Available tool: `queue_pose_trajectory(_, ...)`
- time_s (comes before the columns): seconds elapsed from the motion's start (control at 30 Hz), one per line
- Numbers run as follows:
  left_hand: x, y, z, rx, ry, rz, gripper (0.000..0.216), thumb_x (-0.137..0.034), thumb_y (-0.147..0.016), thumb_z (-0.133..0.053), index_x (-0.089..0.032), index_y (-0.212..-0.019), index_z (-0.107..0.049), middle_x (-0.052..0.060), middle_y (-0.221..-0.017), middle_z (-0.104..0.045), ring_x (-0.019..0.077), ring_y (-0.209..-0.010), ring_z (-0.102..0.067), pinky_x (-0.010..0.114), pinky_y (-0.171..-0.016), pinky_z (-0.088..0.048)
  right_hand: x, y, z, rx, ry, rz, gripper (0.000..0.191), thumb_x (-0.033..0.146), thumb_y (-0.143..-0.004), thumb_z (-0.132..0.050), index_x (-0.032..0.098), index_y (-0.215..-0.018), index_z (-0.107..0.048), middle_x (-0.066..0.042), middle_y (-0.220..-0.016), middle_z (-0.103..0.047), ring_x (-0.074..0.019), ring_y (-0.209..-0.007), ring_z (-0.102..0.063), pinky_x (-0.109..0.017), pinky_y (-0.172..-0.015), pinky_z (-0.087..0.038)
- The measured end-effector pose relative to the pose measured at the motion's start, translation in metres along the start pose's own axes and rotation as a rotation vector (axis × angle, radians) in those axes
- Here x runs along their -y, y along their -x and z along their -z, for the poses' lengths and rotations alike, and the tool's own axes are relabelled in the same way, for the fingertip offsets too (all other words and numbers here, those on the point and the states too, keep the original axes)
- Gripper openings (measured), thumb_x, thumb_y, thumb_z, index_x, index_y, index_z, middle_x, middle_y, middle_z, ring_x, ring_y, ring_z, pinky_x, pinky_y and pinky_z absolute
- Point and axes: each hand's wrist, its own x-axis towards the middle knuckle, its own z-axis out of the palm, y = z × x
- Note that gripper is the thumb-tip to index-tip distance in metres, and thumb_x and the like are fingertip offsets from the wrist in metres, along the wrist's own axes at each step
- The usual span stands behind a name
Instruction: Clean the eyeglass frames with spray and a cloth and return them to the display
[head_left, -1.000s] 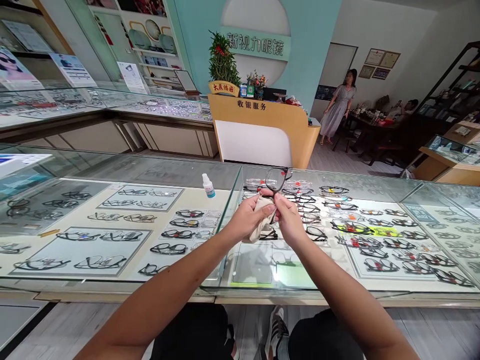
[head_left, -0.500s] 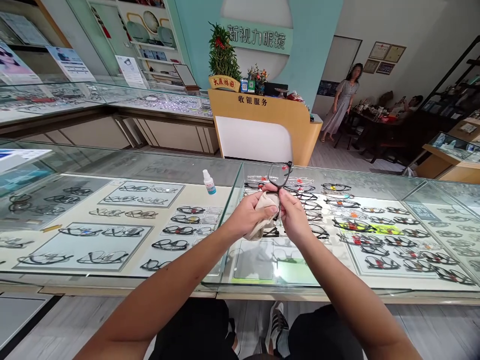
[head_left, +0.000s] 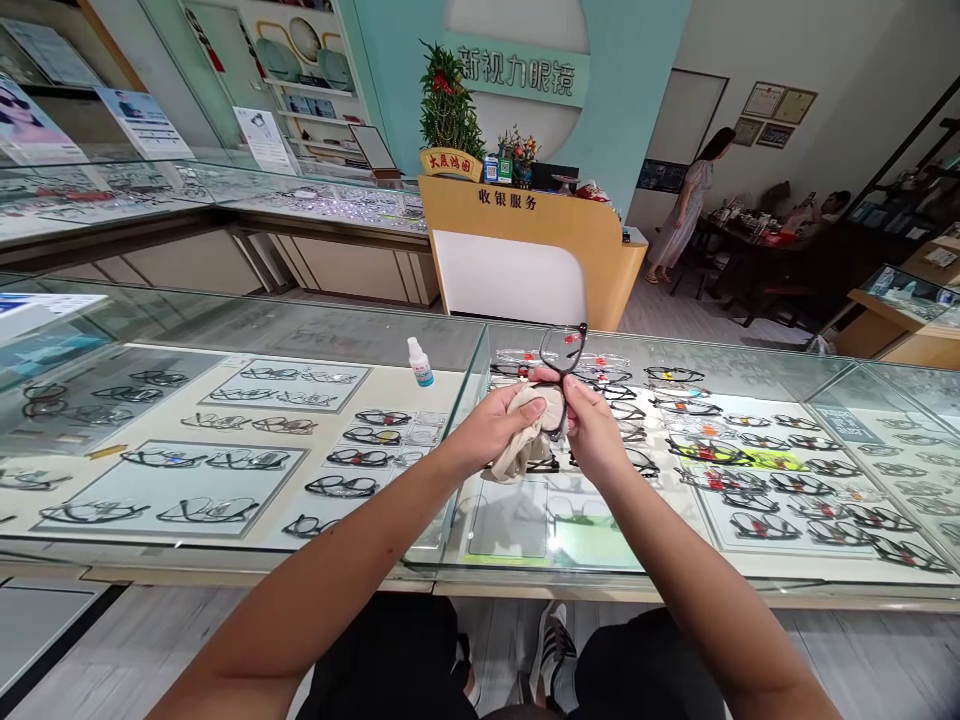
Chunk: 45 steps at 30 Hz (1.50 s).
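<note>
Both hands' grip on glasses (head_left: 561, 352), left hand (head_left: 501, 425) with cloth (head_left: 529, 432), right hand (head_left: 598, 432)

Both forearms bare, no sleeves, no watch or rings. Black shorts (head_left: 390, 660) w/ dark sneaker (head_left: 553, 655), white stripes, white sole.

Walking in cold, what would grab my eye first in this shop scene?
Dead centre, the left hand presses a beige cloth against a pair of black-framed glasses that the right hand holds above the glass display counter. Under the glass lie rows of spectacle frames, and a small white dropper bottle stands on top, left of the hands. Behind rises a yellow cashier desk.
</note>
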Motion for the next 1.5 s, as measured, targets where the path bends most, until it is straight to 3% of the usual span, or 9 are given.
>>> queue_pose_trajectory(0.1, -0.002, 0.001, -0.001, 0.039, -0.032, -0.019, 0.059, -0.048, -0.077, -0.09, -0.014, -0.121, -0.07, 0.007, -0.096, -0.077, 0.0174, -0.079, -0.07, 0.026, -0.072, -0.053, -0.002, -0.001, 0.001, -0.033, 0.006, 0.002, 0.045, 0.065, -0.087, -0.074, 0.021, -0.095, -0.079, 0.004, -0.064, -0.036, -0.012, -0.06, -0.023, -0.026, -0.054, -0.022)
queue_pose_trajectory(0.27, -0.002, 0.001, -0.011, -0.041, -0.002, -0.036, 0.061, -0.045, -0.074, -0.093, -0.016, -0.12, -0.066, 0.002, -0.082, -0.073, 0.0168, -0.071, -0.069, 0.027, -0.067, -0.053, -0.003, 0.003, -0.003, 0.003, 0.153, 0.068, 0.05, 0.071, -0.089, -0.067, 0.022, -0.086, -0.077, -0.003, -0.088, -0.058, -0.0136, -0.065, -0.036, -0.027, -0.055, -0.033)
queue_pose_trajectory(0.47, 0.0, 0.002, -0.019, -0.136, 0.011, -0.072, 0.062, -0.058, -0.079, -0.085, -0.017, -0.12, -0.065, -0.001, -0.072, -0.071, 0.0175, -0.063, -0.069, 0.026, -0.06, -0.054, 0.003, 0.007, -0.007, 0.03, 0.236, 0.112, 0.054, 0.073, -0.091, -0.064, 0.022, -0.074, -0.074, 0.0, -0.07, -0.045, -0.0153, -0.064, -0.039, -0.029, -0.059, -0.036)
queue_pose_trajectory(0.57, 0.0, 0.002, -0.016, -0.141, -0.013, -0.062, 0.066, -0.067, -0.082, -0.079, -0.016, -0.122, -0.066, 0.001, -0.073, -0.073, 0.0198, -0.062, -0.071, 0.028, -0.058, -0.054, 0.0, 0.006, -0.003, 0.051, 0.192, 0.113, 0.051, 0.069, -0.093, -0.065, 0.022, -0.074, -0.072, 0.0, -0.069, -0.045, -0.0152, -0.063, -0.039, -0.03, -0.06, -0.036)
queue_pose_trajectory(0.77, 0.001, 0.001, -0.011, -0.085, 0.007, -0.059, 0.057, -0.062, -0.085, -0.079, -0.016, -0.117, -0.068, 0.004, -0.081, -0.076, 0.0185, -0.072, -0.073, 0.027, -0.068, -0.057, -0.002, 0.002, 0.0, -0.006, 0.067, 0.07, 0.046, 0.066, -0.09, -0.07, 0.022, -0.076, -0.07, 0.002, -0.069, -0.038, -0.0134, -0.062, -0.028, -0.027, -0.054, -0.027)
queue_pose_trajectory(1.07, -0.002, 0.0, -0.011, -0.096, 0.05, -0.017, 0.054, -0.056, -0.077, -0.087, -0.017, -0.105, -0.064, 0.001, -0.074, -0.07, 0.0136, -0.059, -0.065, 0.023, -0.056, -0.051, -0.003, 0.005, -0.005, 0.039, 0.233, 0.183, 0.057, 0.066, -0.095, -0.063, 0.022, -0.059, -0.056, -0.001, -0.069, -0.052, -0.0174, -0.071, -0.048, -0.031, -0.066, -0.041)
queue_pose_trajectory(1.27, -0.007, 0.003, -0.006, 0.031, -0.091, -0.034, 0.062, -0.051, -0.08, -0.087, -0.015, -0.127, -0.067, 0.005, -0.094, -0.074, 0.0152, -0.074, -0.065, 0.025, -0.065, -0.051, -0.004, -0.001, 0.006, -0.041, 0.082, 0.123, 0.038, 0.059, -0.092, -0.072, 0.022, -0.085, -0.078, 0.0, -0.075, -0.055, -0.0144, -0.065, -0.041, -0.028, -0.057, -0.035)
queue_pose_trajectory(1.4, -0.006, 0.001, -0.008, -0.052, -0.178, -0.088, 0.058, -0.059, -0.085, -0.079, -0.018, -0.125, -0.068, 0.004, -0.094, -0.074, 0.0159, -0.078, -0.066, 0.026, -0.071, -0.051, -0.002, -0.002, 0.008, -0.067, 0.112, 0.147, 0.04, 0.06, -0.095, -0.068, 0.024, -0.097, -0.083, -0.005, -0.095, -0.072, -0.0182, -0.077, -0.054, -0.031, -0.066, -0.044)
queue_pose_trajectory(1.5, -0.007, -0.001, -0.007, -0.088, -0.247, -0.107, 0.053, -0.066, -0.087, -0.073, -0.019, -0.111, -0.072, 0.004, -0.091, -0.074, 0.0174, -0.08, -0.067, 0.027, -0.073, -0.052, -0.003, -0.003, 0.008, -0.089, 0.078, 0.179, 0.037, 0.058, -0.096, -0.068, 0.026, -0.106, -0.084, -0.007, -0.113, -0.077, -0.0217, -0.092, -0.063, -0.034, -0.076, -0.05)
